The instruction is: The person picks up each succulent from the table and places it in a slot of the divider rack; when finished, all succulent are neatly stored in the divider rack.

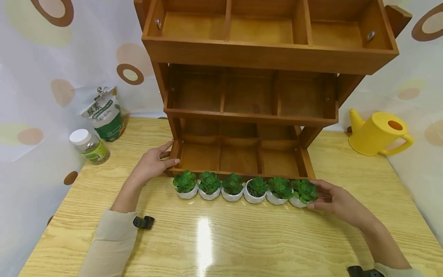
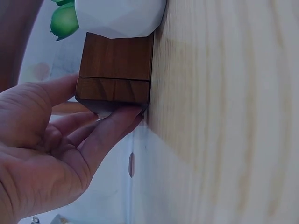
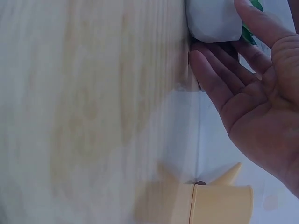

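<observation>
I find my left grip [image 1: 152, 163] wrapped round the lower left corner of the wooden rack [image 1: 270, 57]; my right grip [image 1: 333, 200], loosely spread, touches the end potted plant [image 1: 303, 192] before it. Uneven sideways pressure could skew the five other potted plants [image 1: 232, 185] along the tabletop [image 1: 277, 238].

The succulents [image 1: 233, 183] are green, their pots [image 1: 232, 197] white; the shelf [image 1: 270, 58] reddish brown; the tabletop [image 1: 259, 238] pale yellow with streaky grain; the watering can [image 1: 375, 134] yellow; the backdrop [image 1: 93, 42] white with brown-ringed circles.

White walls [image 1: 31, 88] (circle-patterned) border a glossy table [image 1: 263, 238].
</observation>
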`<state>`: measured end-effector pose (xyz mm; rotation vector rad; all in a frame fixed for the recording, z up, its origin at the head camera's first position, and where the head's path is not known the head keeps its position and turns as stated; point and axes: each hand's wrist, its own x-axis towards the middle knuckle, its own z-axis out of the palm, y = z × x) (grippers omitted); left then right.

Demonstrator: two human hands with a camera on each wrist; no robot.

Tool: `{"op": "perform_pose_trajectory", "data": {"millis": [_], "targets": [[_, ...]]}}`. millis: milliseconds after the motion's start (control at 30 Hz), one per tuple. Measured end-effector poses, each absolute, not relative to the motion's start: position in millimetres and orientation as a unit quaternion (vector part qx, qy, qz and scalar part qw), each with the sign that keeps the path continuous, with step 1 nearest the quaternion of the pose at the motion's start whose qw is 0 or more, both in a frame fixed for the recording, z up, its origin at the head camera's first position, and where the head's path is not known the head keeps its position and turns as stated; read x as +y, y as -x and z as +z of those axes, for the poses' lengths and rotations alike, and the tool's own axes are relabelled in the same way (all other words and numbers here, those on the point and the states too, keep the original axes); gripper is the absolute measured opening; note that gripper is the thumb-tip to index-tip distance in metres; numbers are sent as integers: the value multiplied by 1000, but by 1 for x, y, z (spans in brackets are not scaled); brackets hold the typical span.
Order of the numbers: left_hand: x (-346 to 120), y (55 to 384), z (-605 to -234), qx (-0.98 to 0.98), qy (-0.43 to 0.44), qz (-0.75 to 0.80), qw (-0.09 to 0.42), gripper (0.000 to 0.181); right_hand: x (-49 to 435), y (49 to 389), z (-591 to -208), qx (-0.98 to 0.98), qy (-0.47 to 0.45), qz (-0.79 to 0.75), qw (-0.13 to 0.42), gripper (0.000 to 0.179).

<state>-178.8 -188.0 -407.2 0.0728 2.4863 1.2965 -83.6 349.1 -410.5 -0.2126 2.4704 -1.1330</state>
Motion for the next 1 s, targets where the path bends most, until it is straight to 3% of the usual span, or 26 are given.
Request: {"op": "perform_pose_trajectory", "data": {"millis": [467, 700, 1000], "targets": [[-190, 178, -407, 867, -24, 468, 169, 74, 348, 88, -413, 879, 89, -408, 230, 85], [-189, 179, -404, 868, -21, 466, 171, 73, 345, 88, -415, 883, 116, -405, 206, 73], [-189, 178, -408, 865, -23, 472, 171, 72, 346, 87, -411, 897, 83, -380, 209, 84]]}}
